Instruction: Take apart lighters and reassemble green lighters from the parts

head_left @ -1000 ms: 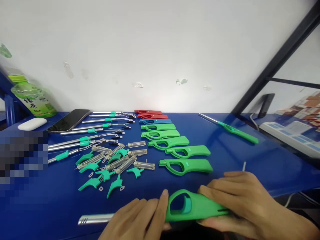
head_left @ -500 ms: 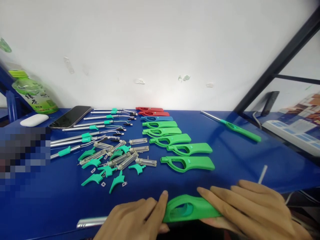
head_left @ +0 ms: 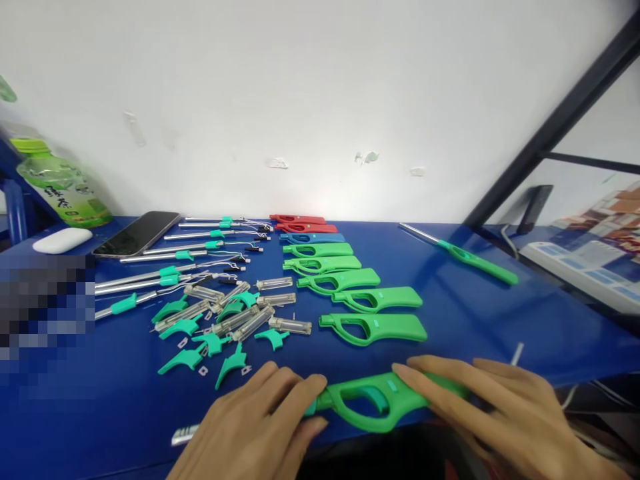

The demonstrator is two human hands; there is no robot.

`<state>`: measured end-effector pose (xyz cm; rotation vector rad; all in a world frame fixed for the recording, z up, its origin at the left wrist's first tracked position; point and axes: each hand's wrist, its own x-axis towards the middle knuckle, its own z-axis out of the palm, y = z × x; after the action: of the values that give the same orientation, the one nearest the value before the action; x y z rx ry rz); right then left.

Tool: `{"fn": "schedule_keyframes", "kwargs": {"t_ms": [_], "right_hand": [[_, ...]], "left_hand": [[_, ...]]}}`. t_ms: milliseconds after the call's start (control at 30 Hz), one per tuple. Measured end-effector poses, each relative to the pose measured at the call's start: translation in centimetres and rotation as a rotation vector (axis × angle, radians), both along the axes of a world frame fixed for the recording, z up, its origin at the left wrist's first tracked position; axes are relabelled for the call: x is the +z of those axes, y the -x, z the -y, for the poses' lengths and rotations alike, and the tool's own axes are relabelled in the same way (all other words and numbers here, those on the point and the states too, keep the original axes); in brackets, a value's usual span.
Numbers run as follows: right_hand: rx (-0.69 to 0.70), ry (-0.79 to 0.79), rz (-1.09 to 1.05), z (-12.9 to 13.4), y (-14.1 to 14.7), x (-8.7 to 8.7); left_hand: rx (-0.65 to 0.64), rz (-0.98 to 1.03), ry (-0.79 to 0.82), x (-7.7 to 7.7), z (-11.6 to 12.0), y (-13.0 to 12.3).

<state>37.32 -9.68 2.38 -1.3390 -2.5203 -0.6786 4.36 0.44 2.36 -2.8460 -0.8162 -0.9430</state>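
Note:
Between my hands, at the table's front edge, is a green gas lighter (head_left: 373, 403) with a teal trigger inside its loop. My left hand (head_left: 255, 420) is closed round its front end, where the teal collar meets the metal tube; the slotted tube tip (head_left: 184, 435) sticks out to the left. My right hand (head_left: 493, 403) grips the handle end, fingers over the top. Just beyond lies a row of green lighter shells (head_left: 395, 327), with blue (head_left: 320, 238) and red (head_left: 305, 219) ones behind. Teal triggers (head_left: 233, 365) and clear fuel tanks (head_left: 290, 325) are scattered to the left.
Metal tubes (head_left: 170, 255) with teal collars and wires lie at the left. A phone (head_left: 137, 233), a white case (head_left: 63, 241) and a green bottle (head_left: 65, 190) stand behind them. One complete green lighter (head_left: 483, 264) lies at the right, near a white power strip (head_left: 585, 273).
The lighter has been turned and raised slightly away from me, so its loop and trigger now face up. Both hands have moved with it and keep their hold.

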Motion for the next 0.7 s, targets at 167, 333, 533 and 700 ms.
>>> {"fn": "schedule_keyframes", "kwargs": {"t_ms": [167,333,533,700], "right_hand": [[0.026,-0.018,-0.079,-0.7,0.7,-0.2],[0.011,-0.017,-0.180,-1.4,1.4,-0.1],[0.026,0.043,-0.193,-0.9,1.0,0.0],[-0.072,0.039,-0.211,-0.8,2.2,0.4]], "left_hand": [[-0.088,0.058,0.124,-0.6,-0.2,0.1],[-0.121,0.125,0.304,-1.7,-0.4,0.1],[-0.117,0.197,0.378,-1.9,-0.1,-0.3],[-0.104,0.189,0.374,-2.2,-0.4,-0.3]]}}
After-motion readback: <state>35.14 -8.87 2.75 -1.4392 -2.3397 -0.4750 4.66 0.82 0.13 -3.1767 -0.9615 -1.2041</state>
